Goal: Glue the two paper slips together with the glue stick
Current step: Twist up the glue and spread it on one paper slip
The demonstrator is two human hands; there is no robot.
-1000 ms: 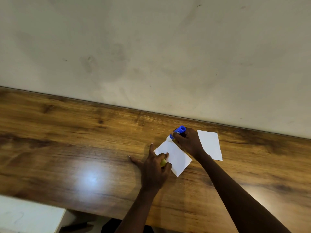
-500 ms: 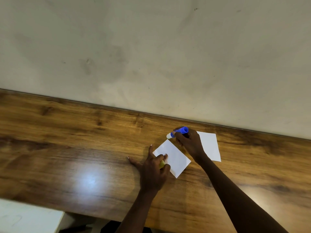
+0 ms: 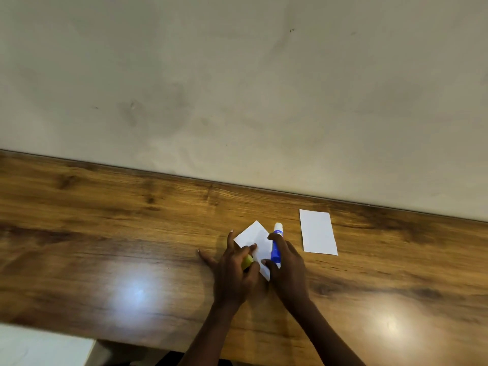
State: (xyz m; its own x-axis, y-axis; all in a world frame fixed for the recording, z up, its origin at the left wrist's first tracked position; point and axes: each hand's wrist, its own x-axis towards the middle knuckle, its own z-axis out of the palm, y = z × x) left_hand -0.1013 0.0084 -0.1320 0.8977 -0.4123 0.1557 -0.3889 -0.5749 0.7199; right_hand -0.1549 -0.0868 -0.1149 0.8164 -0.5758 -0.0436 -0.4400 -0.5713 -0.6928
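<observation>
The main risk is the first slip (image 3: 254,235) skating or creasing when I drag the glue stick (image 3: 276,247) over it. It lies turned like a diamond on the table (image 3: 105,233), and I think only one fingertip of my left hand (image 3: 232,273) pins it near its left side, so a firm stroke along the right edge could swing it round or buckle the free far corner. Glue could also run off the paper onto the wood, since the stick lies right along the slip's right edge. And the small yellow-green cap (image 3: 247,261) tucked in my left hand could slip out if I spread those fingers to press harder. My left hand is palm down, thumb splayed out to the left on the table, one finger reaching forward onto the paper and the other fingers curled round the cap. My right hand (image 3: 287,268) sits just to the right of it, fingers and thumb wrapped narrowly round the blue barrel. The stick is tipped low, with its white end pointing toward the wall (image 3: 237,88). I cannot tell whether that end touches the paper or hangs just above it. The second slip (image 3: 318,232) lies flat further right and further from me, well apart from both hands, and has not yet been joined to the first.
</observation>
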